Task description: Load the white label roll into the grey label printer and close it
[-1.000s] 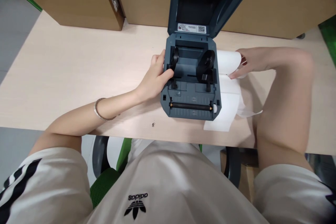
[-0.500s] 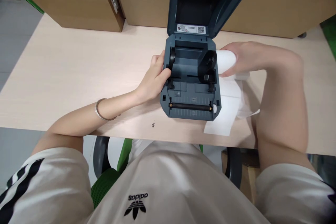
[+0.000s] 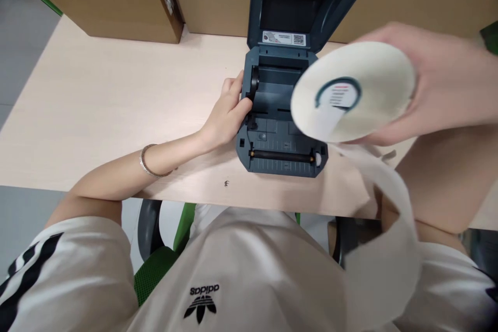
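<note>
A dark blue-grey label printer (image 3: 278, 137) stands on the table with its lid (image 3: 288, 39) swung up and the roll bay bare inside. My left hand (image 3: 229, 111) grips the printer's left wall, the thumb over the rim and the fingers outside. Raised over the printer's right side, my right hand (image 3: 424, 83) is wrapped round a roll of white labels (image 3: 373, 93). The roll's round end and its core face me, and a loose strip (image 3: 389, 259) hangs down toward my lap. The roll hides the bay's right holder.
Large cardboard boxes (image 3: 128, 0) line the back of the table (image 3: 97, 88). A small dark scrap (image 3: 226, 183) lies near the front edge. Some crumpled clear wrapping (image 3: 358, 187) rests at the right, partly covered. A chair armrest (image 3: 150, 228) is below the table edge.
My right hand has lifted the label roll from the table beside the printer, up over its right side and closer to me, its strip trailing. My left hand stays on the printer.
</note>
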`<action>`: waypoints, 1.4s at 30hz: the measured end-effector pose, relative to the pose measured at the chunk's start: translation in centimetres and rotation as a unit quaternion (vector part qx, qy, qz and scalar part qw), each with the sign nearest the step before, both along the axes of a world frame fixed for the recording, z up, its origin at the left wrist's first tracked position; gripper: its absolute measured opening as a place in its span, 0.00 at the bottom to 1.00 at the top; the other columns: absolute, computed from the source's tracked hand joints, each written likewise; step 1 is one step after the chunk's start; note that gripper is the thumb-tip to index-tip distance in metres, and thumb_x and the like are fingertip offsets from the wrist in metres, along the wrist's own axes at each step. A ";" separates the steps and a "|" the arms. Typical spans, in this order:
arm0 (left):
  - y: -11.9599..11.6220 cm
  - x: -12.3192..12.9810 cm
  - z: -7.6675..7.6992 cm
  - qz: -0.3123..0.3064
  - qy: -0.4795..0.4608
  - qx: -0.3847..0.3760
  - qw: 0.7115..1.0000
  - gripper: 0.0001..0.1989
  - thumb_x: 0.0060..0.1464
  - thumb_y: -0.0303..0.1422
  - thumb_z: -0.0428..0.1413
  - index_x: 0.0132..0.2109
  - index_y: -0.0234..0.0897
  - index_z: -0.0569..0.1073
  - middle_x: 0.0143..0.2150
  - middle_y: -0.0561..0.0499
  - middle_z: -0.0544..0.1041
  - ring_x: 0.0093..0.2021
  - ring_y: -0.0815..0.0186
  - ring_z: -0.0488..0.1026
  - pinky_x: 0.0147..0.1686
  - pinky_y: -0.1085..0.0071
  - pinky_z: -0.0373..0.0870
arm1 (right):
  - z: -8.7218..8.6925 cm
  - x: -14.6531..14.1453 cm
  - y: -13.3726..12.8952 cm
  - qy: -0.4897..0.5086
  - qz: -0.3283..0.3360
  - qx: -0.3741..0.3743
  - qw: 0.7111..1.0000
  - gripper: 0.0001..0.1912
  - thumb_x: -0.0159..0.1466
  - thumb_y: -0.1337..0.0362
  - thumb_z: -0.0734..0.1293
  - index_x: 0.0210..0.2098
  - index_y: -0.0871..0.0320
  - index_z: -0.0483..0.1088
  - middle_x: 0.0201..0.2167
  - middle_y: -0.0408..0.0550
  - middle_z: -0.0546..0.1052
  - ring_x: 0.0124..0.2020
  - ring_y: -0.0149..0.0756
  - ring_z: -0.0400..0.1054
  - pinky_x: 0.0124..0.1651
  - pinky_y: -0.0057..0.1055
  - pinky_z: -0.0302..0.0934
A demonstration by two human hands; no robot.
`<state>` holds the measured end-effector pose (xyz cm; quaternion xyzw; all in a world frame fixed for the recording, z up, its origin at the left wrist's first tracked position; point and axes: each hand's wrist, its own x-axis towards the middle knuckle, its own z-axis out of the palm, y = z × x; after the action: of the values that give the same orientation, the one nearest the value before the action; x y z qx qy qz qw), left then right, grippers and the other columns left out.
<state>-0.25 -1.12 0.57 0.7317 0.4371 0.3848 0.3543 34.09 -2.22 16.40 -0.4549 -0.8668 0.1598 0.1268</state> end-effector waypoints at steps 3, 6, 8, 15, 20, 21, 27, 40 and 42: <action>-0.1 0.1 0.0 0.008 -0.003 -0.003 1.000 0.29 0.79 0.56 0.52 0.76 0.50 0.74 0.65 0.42 0.80 0.76 0.43 0.71 0.87 0.45 0.62 | -0.7 -4.7 -0.8 0.081 0.032 -0.004 0.996 0.61 0.62 0.12 0.71 0.73 0.54 0.73 0.67 0.61 0.81 0.65 0.54 0.80 0.65 0.48 0.79; -0.2 0.2 0.1 0.009 -0.008 -0.020 1.000 0.28 0.78 0.54 0.53 0.76 0.50 0.74 0.65 0.42 0.79 0.78 0.43 0.70 0.88 0.46 0.61 | -1.8 -6.1 -0.4 -0.001 -0.037 0.067 0.997 0.46 0.67 0.39 0.84 0.76 0.49 0.70 0.73 0.56 0.79 0.71 0.54 0.79 0.71 0.45 0.77; -0.1 0.3 0.1 0.011 -0.011 -0.028 0.999 0.28 0.78 0.52 0.54 0.76 0.50 0.74 0.63 0.43 0.79 0.77 0.44 0.69 0.88 0.44 0.60 | -2.5 -6.3 0.4 -0.061 -0.052 0.084 0.993 0.45 0.66 0.53 0.86 0.77 0.48 0.70 0.74 0.54 0.78 0.74 0.53 0.78 0.75 0.44 0.75; -0.1 0.6 -0.1 0.020 -0.012 -0.034 0.999 0.27 0.76 0.43 0.57 0.77 0.51 0.73 0.60 0.44 0.77 0.77 0.42 0.70 0.88 0.38 0.60 | -5.7 -7.7 3.1 -0.143 -0.054 0.051 0.987 0.45 0.68 0.57 0.82 0.82 0.50 0.72 0.76 0.50 0.79 0.75 0.55 0.77 0.80 0.52 0.73; -0.1 0.6 -0.1 0.021 -0.027 -0.039 0.999 0.26 0.75 0.43 0.58 0.76 0.51 0.74 0.60 0.44 0.77 0.77 0.41 0.69 0.88 0.39 0.59 | -6.0 -8.4 2.5 -0.172 -0.014 0.049 0.984 0.39 0.81 0.46 0.69 0.83 0.64 0.71 0.76 0.60 0.79 0.80 0.56 0.73 0.96 0.59 0.44; -0.1 0.6 -0.1 0.020 -0.032 -0.039 0.999 0.26 0.75 0.43 0.58 0.75 0.51 0.74 0.60 0.44 0.77 0.78 0.42 0.69 0.88 0.40 0.59 | -5.8 -8.6 1.7 -0.174 -0.013 0.060 0.983 0.38 0.83 0.49 0.66 0.83 0.67 0.70 0.78 0.63 0.77 0.81 0.58 0.72 0.96 0.62 0.44; -0.1 0.5 -0.3 0.013 -0.030 -0.033 0.999 0.26 0.76 0.44 0.57 0.76 0.51 0.73 0.64 0.44 0.79 0.78 0.43 0.69 0.89 0.42 0.56 | -6.1 -10.5 -5.1 -0.153 -0.029 0.055 0.986 0.47 0.87 0.38 0.59 0.85 0.74 0.67 0.87 0.75 0.61 0.89 0.75 0.57 0.87 0.73 0.60; -0.5 0.7 0.0 0.019 -0.032 -0.044 0.998 0.28 0.75 0.40 0.58 0.78 0.49 0.72 0.75 0.43 0.77 0.82 0.45 0.67 0.91 0.45 0.55 | -8.3 -11.5 -9.6 -0.168 0.013 0.130 0.977 0.56 0.86 0.32 0.56 0.87 0.78 0.64 0.84 0.82 0.62 0.82 0.82 0.67 0.79 0.75 0.68; -0.5 0.6 -0.2 0.022 -0.033 -0.047 0.998 0.28 0.76 0.41 0.58 0.78 0.49 0.73 0.73 0.43 0.78 0.83 0.44 0.66 0.91 0.43 0.54 | -8.4 -11.3 -9.9 -0.172 0.014 0.150 0.973 0.54 0.85 0.33 0.58 0.86 0.77 0.65 0.83 0.82 0.64 0.80 0.83 0.70 0.77 0.74 0.70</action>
<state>0.38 -1.59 0.36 0.6916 0.4588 0.3954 0.3935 22.75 -12.16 8.02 -0.4393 -0.8960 -0.0512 0.0401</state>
